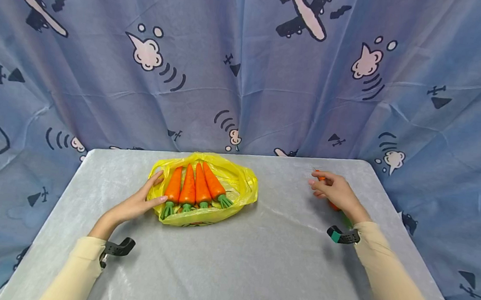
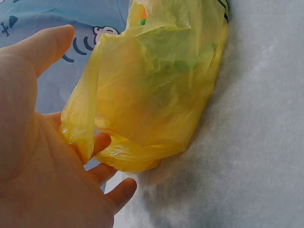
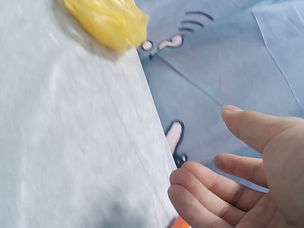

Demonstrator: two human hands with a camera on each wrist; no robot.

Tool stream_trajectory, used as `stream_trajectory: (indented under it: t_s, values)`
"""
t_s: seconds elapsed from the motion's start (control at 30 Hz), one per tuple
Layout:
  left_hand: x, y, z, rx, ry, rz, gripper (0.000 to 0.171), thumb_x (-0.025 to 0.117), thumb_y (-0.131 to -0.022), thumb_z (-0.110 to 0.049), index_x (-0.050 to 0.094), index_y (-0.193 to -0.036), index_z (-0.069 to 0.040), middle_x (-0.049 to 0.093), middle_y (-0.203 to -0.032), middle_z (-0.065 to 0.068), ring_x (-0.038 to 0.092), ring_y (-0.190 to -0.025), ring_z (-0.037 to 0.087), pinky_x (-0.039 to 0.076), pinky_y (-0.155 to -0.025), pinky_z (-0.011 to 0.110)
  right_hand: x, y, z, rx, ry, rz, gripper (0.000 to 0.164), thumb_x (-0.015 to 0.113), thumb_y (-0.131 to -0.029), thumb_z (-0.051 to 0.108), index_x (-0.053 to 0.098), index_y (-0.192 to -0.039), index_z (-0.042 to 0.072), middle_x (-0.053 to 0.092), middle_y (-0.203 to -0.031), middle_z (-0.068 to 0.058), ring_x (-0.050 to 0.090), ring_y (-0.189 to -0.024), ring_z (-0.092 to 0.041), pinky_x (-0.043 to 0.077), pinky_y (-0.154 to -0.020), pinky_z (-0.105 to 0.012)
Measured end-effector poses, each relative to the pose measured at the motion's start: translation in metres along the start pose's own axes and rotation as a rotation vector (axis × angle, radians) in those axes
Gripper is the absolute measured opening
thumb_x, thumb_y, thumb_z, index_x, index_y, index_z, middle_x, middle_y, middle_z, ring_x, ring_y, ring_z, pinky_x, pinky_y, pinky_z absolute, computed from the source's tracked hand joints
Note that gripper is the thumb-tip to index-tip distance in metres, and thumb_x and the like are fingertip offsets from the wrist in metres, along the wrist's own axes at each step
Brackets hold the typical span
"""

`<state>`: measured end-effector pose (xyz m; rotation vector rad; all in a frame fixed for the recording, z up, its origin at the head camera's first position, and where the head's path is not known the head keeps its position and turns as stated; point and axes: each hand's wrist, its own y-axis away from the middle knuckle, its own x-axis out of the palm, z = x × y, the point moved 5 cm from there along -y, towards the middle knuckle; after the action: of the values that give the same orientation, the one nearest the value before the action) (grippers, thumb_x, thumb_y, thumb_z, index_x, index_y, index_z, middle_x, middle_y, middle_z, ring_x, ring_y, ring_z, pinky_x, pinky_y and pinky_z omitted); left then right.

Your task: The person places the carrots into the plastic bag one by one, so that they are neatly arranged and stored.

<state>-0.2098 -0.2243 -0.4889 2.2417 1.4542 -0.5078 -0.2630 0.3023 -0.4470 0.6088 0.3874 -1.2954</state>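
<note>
In the head view, a yellow plastic bag (image 1: 243, 181) lies with its mouth spread, and several orange carrots (image 1: 188, 186) with green tops rest in it side by side. My left hand (image 1: 141, 203) touches the bag's left edge. The left wrist view shows the thumb apart and the fingers of the left hand (image 2: 52, 156) against the thin yellow film (image 2: 156, 109). At the right, my right hand (image 1: 334, 190) hovers over another carrot (image 1: 334, 206), mostly hidden beneath it. Nothing sits between the thumb and loosely bent fingers of the right hand (image 3: 237, 180).
A grey-white table (image 1: 228, 274) carries the bag and the carrot at the right. Behind it hangs a blue curtain (image 1: 205, 69) printed with planes and clouds, close to the table's far edge. Each wrist wears a black strap (image 1: 349, 236).
</note>
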Motion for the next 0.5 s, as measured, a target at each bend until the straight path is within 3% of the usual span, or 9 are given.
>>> stream_trajectory:
  t_s: [0.37, 0.5]
  values:
    - [0.0, 0.0, -0.001, 0.004, -0.004, -0.002, 0.085, 0.054, -0.101, -0.036, -0.006, -0.16, -0.024, 0.008, -0.165, 0.024, 0.005, -0.151, 0.051, 0.009, -0.117, 0.073, -0.042, 0.008, -0.023, 0.045, 0.072, -0.146, 0.064, 0.057, -0.097, 0.048, 0.047, -0.145, 0.006, 0.064, -0.121, -0.029, 0.072, -0.094, -0.028, 0.062, -0.082, -0.034]
    - [-0.001, 0.0, -0.001, 0.004, -0.007, -0.001, 0.085, 0.054, -0.101, -0.036, -0.007, -0.16, -0.026, 0.008, -0.166, 0.023, 0.005, -0.152, 0.05, 0.008, -0.118, 0.072, -0.05, 0.009, -0.036, 0.066, 0.092, -0.169, 0.069, 0.056, -0.096, 0.052, 0.048, -0.144, 0.004, 0.062, -0.126, -0.028, 0.071, -0.099, -0.029, 0.06, -0.088, -0.04]
